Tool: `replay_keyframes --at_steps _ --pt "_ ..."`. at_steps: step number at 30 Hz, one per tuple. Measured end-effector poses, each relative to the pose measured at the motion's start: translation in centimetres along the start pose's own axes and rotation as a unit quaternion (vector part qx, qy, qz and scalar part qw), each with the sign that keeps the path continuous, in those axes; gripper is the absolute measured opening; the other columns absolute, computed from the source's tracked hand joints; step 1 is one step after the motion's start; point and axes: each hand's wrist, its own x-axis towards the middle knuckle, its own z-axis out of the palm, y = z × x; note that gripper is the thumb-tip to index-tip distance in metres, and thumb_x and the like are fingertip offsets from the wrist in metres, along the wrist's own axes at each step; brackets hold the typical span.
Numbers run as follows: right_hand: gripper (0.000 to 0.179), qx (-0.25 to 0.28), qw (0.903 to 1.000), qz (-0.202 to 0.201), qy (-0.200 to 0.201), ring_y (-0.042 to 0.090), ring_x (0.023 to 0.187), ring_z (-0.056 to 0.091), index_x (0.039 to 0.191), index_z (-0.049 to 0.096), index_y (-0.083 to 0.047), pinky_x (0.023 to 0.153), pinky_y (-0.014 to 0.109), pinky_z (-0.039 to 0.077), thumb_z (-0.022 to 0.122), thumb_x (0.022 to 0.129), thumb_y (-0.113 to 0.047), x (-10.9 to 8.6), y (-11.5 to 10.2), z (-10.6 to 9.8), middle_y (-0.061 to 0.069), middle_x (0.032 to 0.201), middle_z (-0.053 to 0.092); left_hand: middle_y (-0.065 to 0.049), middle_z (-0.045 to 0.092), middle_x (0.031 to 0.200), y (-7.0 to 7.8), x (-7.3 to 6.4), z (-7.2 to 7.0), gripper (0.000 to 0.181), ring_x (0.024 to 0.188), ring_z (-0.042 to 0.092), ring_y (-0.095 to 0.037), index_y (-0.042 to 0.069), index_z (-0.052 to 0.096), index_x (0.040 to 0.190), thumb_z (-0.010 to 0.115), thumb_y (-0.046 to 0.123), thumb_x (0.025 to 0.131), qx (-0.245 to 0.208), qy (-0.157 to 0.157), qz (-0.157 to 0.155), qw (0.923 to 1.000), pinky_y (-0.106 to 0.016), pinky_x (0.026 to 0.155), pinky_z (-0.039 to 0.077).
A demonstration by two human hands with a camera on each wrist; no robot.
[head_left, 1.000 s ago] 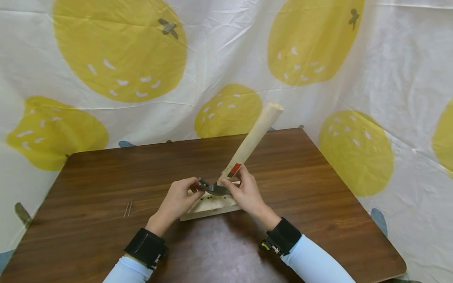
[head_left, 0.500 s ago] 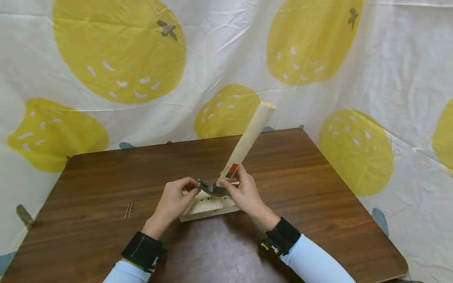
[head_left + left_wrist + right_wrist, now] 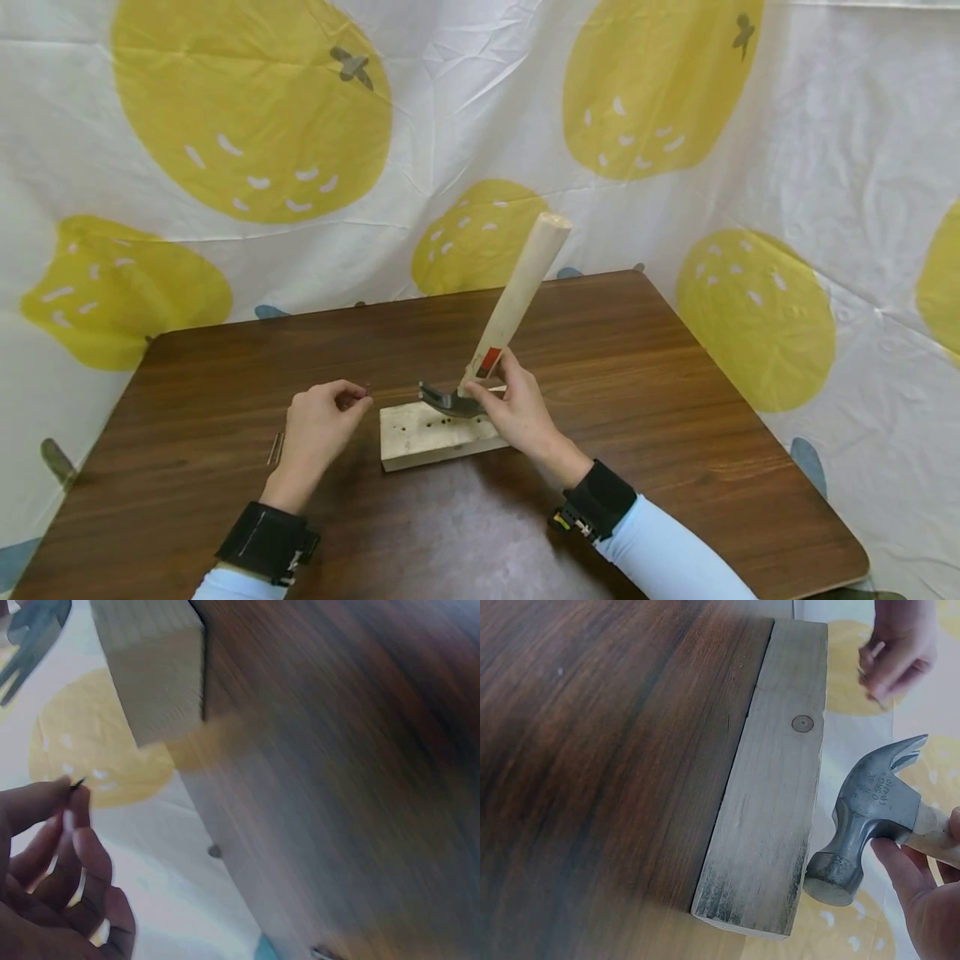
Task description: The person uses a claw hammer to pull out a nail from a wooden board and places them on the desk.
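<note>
My right hand [image 3: 525, 410] holds a claw hammer [image 3: 519, 304] low on its pale wooden handle, close to the head. The handle slants up and away, and the dark metal head [image 3: 874, 795] is over the wooden block [image 3: 420, 437] in the head view. Several small holes dot the top of this block. Left of the block, my left hand [image 3: 321, 429] is raised with thumb and forefinger pinching a nail [image 3: 78, 783]; only its thin dark end shows past the fingertips.
Two loose nails [image 3: 276, 448] lie on the brown table [image 3: 187, 500], partly behind the left wrist in the head view. A white curtain [image 3: 465, 108] with yellow fruit prints hangs behind the table and along its right side.
My left hand has drawn away from the hammer's claw and moved left, taking the nail with it. The hammer's handle has swung a little to the left, while the right hand stays in place.
</note>
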Motion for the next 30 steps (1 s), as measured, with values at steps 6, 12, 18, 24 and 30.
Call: replay_keyframes --at_steps 6,12,18,24,30 --pt "0.033 -0.002 1.0000 0.005 0.006 0.035 0.102 0.064 0.119 0.050 0.006 0.072 0.034 0.054 0.065 0.090 0.009 -0.2 0.3 0.1 0.020 0.105 0.063 0.000 0.069 0.083 -2.4 -0.7 -1.2 0.011 0.070 0.066 -0.024 0.014 0.077 0.087 0.075 0.025 0.087 0.063 -0.058 -0.072 0.9937 -0.035 0.055 0.045" --pt "0.032 -0.009 0.9999 0.005 0.001 0.034 0.100 0.065 0.118 0.050 0.006 0.070 0.028 0.054 0.066 0.090 0.008 -0.3 0.2 0.2 0.018 0.104 0.063 -0.003 0.068 0.083 -4.4 -1.5 -1.7 0.011 0.064 0.061 -0.021 0.013 0.076 0.086 0.076 0.023 0.085 0.093 -0.128 -0.126 0.9793 -0.033 0.048 0.041" --pt "0.032 -0.006 1.0000 0.002 0.003 0.035 0.098 0.065 0.117 0.050 0.006 0.070 0.030 0.054 0.067 0.089 0.009 -0.1 1.4 0.3 0.018 0.103 0.063 -0.001 0.065 0.080 -5.5 -1.5 -2.2 0.012 0.063 0.059 -0.021 0.013 0.074 0.083 0.077 0.024 0.084 0.106 -0.158 -0.147 0.9708 -0.034 0.049 0.041" --pt "0.035 -0.007 1.0000 0.003 0.003 0.032 0.099 0.065 0.121 0.051 -0.003 0.070 0.028 0.054 0.068 0.091 0.003 0.1 3.6 0.5 0.009 0.105 0.064 -0.004 0.065 0.080 -6.3 -1.2 -2.7 0.013 0.064 0.059 -0.024 0.012 0.073 0.084 0.076 0.025 0.085 0.118 -0.163 -0.161 0.9662 -0.035 0.048 0.041" --pt "0.034 -0.001 1.0000 0.002 -0.006 0.028 0.100 0.065 0.122 0.051 -0.005 0.070 0.028 0.054 0.068 0.093 -0.003 -0.1 3.9 0.3 0.007 0.106 0.064 -0.006 0.065 0.081 -7.0 -1.1 -3.4 0.012 0.065 0.060 -0.026 0.011 0.072 0.083 0.075 0.022 0.085 0.133 -0.167 -0.153 0.9649 -0.036 0.048 0.042"
